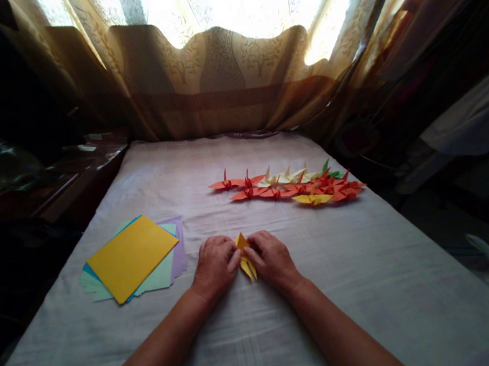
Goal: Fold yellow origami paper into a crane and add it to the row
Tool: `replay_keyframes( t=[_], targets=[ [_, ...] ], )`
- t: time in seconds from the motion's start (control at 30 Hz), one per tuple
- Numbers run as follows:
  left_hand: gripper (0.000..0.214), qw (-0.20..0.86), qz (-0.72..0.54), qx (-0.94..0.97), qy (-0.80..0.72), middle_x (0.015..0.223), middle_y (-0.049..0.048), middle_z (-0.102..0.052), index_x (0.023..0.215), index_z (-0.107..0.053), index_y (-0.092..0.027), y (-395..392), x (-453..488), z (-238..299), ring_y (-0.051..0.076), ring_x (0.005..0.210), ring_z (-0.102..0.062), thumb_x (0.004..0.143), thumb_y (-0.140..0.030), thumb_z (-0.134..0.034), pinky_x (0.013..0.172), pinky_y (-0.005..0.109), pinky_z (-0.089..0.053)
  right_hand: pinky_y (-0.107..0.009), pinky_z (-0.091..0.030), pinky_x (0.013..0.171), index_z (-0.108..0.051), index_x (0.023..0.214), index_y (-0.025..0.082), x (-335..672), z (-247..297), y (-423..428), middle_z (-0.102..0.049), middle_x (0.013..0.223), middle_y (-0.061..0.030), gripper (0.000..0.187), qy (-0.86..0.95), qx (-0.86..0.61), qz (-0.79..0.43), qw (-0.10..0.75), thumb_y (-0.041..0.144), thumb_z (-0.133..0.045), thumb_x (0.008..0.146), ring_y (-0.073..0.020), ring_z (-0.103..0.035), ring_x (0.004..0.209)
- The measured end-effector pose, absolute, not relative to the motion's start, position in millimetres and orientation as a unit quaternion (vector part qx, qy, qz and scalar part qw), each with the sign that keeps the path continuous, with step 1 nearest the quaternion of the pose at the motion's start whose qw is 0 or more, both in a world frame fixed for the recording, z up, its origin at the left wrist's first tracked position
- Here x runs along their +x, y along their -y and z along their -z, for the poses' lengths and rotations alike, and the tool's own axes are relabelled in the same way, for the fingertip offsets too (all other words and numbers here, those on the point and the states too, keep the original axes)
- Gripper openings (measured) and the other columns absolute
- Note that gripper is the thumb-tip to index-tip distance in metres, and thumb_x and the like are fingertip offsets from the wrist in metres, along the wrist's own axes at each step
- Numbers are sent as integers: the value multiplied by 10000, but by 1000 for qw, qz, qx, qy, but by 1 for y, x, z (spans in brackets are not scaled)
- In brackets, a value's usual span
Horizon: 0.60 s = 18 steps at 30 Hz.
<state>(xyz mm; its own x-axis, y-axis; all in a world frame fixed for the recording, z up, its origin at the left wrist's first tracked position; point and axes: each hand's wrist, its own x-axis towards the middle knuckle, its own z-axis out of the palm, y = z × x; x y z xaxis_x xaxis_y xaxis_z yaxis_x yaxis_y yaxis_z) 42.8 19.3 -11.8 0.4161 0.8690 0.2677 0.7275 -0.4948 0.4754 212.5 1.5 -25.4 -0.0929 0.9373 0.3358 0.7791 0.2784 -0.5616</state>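
A small piece of folded yellow origami paper [241,241] lies between my hands at the middle of the cloth-covered surface. Its upper end comes to a point, and two narrow legs with a slit between them point toward me. My left hand [215,262] grips its left edge, thumb and fingers drawn together. On the opposite edge, my right hand [273,257] has its thumb pressed on the paper and its fingers curled. Both hands rest low on the cloth, and the fingertips partly cover the paper's sides.
To the left lies a stack of paper sheets [135,259], yellow on top with blue, green and purple beneath. Several folded paper cranes [275,191] in red, cream, yellow and green stand in rows at the right. A patterned curtain [224,66] hangs behind the pale cloth [344,317].
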Motion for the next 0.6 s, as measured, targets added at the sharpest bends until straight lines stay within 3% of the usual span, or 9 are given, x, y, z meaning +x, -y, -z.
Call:
replay_keyframes(
  t=[0.4, 0.6],
  targets=[
    [36, 105, -245, 817, -511, 939, 57, -623, 873, -535, -213, -16, 45, 15, 250, 946, -554, 871, -212, -571, 862, 396, -440, -278, -416, 728, -619, 792, 210, 207, 24, -2, -624, 824, -34, 110, 718, -616, -95, 311, 213, -590, 899, -180, -578, 782],
    [167, 90, -283, 810, -506, 1023, 66, -622, 1033, -525, -219, -15, 44, 25, 258, 1009, -552, 872, -223, -568, 903, 408, -443, -285, -405, 712, -604, 794, 216, 204, 27, -2, -617, 812, -36, 117, 722, -618, -60, 305, 225, -574, 907, -184, -559, 764]
  ],
)
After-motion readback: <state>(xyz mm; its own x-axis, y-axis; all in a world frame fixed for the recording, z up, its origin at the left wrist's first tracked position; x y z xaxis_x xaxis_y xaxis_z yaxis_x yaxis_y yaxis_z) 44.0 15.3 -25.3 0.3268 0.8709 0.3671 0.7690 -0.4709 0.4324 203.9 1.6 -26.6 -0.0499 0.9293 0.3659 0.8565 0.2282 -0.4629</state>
